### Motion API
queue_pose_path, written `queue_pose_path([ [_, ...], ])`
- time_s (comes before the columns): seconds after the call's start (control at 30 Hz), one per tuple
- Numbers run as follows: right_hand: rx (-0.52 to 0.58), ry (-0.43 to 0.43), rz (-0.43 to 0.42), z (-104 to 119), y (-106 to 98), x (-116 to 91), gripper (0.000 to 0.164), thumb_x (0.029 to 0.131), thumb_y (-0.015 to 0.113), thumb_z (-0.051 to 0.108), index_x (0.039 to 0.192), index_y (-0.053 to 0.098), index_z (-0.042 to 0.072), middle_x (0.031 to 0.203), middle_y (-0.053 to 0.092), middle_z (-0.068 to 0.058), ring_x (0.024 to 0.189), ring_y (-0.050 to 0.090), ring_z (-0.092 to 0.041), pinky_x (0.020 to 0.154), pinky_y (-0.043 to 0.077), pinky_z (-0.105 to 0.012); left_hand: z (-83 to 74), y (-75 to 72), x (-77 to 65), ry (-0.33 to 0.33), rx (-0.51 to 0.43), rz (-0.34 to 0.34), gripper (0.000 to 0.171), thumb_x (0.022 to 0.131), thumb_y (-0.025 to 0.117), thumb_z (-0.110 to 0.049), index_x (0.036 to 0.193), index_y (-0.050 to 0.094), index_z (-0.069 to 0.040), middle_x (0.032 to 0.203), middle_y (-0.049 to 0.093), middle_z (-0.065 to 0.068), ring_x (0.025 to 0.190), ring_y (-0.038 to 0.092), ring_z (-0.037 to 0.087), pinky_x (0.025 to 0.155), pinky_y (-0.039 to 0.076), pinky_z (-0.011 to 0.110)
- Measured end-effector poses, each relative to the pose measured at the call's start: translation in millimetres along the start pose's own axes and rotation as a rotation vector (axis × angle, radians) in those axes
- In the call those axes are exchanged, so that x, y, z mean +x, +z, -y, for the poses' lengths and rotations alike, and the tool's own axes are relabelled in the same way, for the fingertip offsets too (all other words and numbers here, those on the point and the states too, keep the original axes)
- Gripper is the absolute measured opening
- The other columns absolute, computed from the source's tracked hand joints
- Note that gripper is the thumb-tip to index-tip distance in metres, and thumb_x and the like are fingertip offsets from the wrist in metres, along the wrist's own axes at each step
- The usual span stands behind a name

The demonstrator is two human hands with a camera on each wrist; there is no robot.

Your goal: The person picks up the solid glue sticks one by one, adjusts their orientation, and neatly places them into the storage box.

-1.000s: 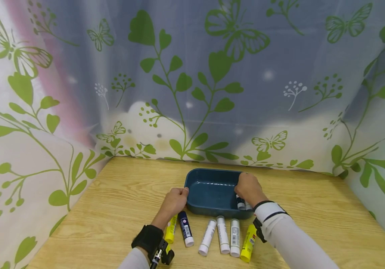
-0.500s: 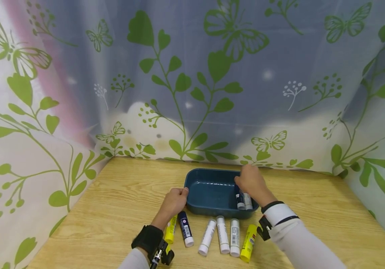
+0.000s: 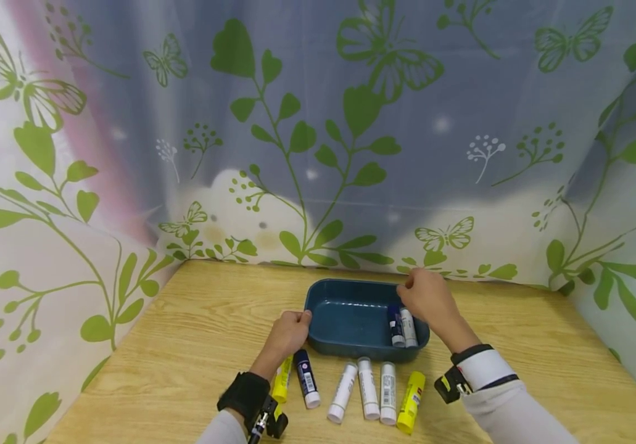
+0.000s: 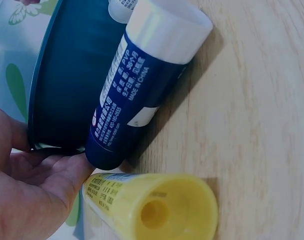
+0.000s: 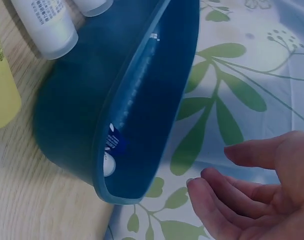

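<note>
Left hand (image 3: 289, 332): thumb and fingers (image 4: 54, 172) pinching the left end of the dark teal bin (image 3: 345, 317), a proper hold.
Right hand (image 3: 430, 301): nothing in it, just a narrow gap between thumb and fingertips; it's up by the bin's back right corner, and the wrist cam shows it clear of the rim.
Inside the bin: navy glue stick (image 3: 396, 327) and a white-grey one (image 3: 408, 327), side by side at the right end, leaning a bit.
Near the left hand: yellow stick (image 3: 282, 380), partly covered in the head view, with another navy stick (image 3: 307, 380) right beside it.
Rest of the row: three white sticks (image 3: 369, 390), then a second yellow stick (image 3: 411, 402), all lying in front of the bin.
Underneath: wood-grain desk (image 3: 195, 320).
Behind: leafy butterfly curtain (image 3: 318, 203).
</note>
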State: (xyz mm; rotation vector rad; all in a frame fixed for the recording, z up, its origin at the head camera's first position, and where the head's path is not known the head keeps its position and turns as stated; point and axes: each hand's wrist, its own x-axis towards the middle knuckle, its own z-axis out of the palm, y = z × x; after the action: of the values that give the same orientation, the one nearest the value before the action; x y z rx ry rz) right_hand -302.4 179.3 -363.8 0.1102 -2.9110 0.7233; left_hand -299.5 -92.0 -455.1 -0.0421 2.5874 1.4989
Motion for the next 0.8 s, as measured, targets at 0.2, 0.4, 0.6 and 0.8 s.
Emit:
queue_pose_path([
  [0.2,-0.016,0.035,0.017,-1.4,-4.7,-8.4,0.034,0.099,0.059,0.021,0.116,0.066,-0.008,0.110,0.070,-0.026,0.072,0.063,-0.025,0.063,0.050,-0.038,1.2,0.9,1.4,0.009,-0.001,-0.003,0.043,0.111,0.038,-0.031,0.081,0.058,-0.007,0.065,0.046,0.000,0.061,0.049,0.018,0.060,0.038,0.029],
  [0.4,-0.014,0.017,-0.028,-3.9,-6.0,-19.8,0.033,0.098,0.061,0.020,0.113,0.066,-0.008,0.100,0.070,-0.024,0.064,0.057,-0.022,0.061,0.047,-0.037,0.5,1.3,0.3,0.011,0.005,-0.007,0.044,0.111,0.039,-0.031,0.081,0.058,-0.006,0.065,0.045,0.000,0.062,0.049,0.018,0.060,0.037,0.029],
  [0.6,0.006,0.019,-0.033,-2.8,-3.7,-31.9,0.035,0.099,0.061,0.021,0.117,0.064,-0.009,0.065,0.058,-0.009,0.048,0.044,-0.017,0.051,0.037,-0.031,1.2,1.0,0.4,0.019,0.004,-0.007,0.044,0.111,0.039,-0.031,0.083,0.059,-0.005,0.065,0.046,0.000,0.062,0.050,0.018,0.060,0.038,0.029],
  [0.8,0.030,0.024,-0.023,1.5,0.2,-43.9,0.034,0.098,0.063,0.022,0.115,0.064,-0.008,0.075,0.067,-0.010,0.055,0.055,-0.017,0.052,0.043,-0.031,2.4,0.8,0.7,0.022,0.000,-0.007,0.043,0.111,0.039,-0.031,0.081,0.058,-0.006,0.065,0.046,0.000,0.061,0.049,0.017,0.059,0.038,0.029],
])
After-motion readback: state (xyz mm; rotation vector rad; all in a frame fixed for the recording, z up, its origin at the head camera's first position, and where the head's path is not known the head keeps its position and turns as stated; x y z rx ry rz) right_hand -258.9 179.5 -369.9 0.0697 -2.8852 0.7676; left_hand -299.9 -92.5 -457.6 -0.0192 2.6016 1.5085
